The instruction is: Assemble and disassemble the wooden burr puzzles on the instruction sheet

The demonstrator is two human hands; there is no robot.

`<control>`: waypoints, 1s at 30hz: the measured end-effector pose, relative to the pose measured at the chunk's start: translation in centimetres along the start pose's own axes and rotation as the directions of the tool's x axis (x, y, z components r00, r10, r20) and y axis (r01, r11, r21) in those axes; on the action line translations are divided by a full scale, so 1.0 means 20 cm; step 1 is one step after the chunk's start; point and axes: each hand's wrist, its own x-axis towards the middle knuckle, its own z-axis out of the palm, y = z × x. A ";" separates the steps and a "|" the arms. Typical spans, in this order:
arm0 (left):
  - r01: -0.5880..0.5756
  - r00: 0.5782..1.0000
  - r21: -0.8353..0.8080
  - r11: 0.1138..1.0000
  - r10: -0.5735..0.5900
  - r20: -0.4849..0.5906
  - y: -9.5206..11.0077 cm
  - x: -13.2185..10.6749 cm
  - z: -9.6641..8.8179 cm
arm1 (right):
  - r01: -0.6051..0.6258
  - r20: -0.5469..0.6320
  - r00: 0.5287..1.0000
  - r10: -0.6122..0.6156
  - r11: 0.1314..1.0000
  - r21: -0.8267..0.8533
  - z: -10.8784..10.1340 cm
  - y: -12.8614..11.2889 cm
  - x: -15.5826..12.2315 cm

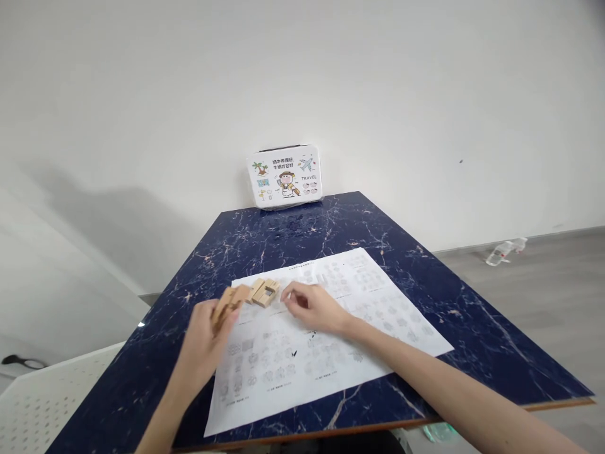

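Observation:
My left hand point(204, 343) is closed round a light wooden block point(230, 301), held just above a printed instruction sheet point(331, 340) on a dark blue marbled table point(472, 340). Two more wooden blocks point(263, 292) lie side by side on the sheet, right of the held one. My right hand point(312, 306) rests on the paper beside those blocks, fingers curled loosely, nothing visible in them.
A white box with cartoon travel pictures point(285, 176) stands at the table's far edge against the wall. A plastic bottle point(505, 251) lies on the grey floor to the right. A white perforated surface point(42, 403) sits at the lower left.

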 end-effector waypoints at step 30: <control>0.334 0.936 -0.873 0.354 -0.020 0.350 0.30 0.20 0.57 | -0.235 -0.105 0.964 0.246 0.966 0.105 -0.31 0.19 0.08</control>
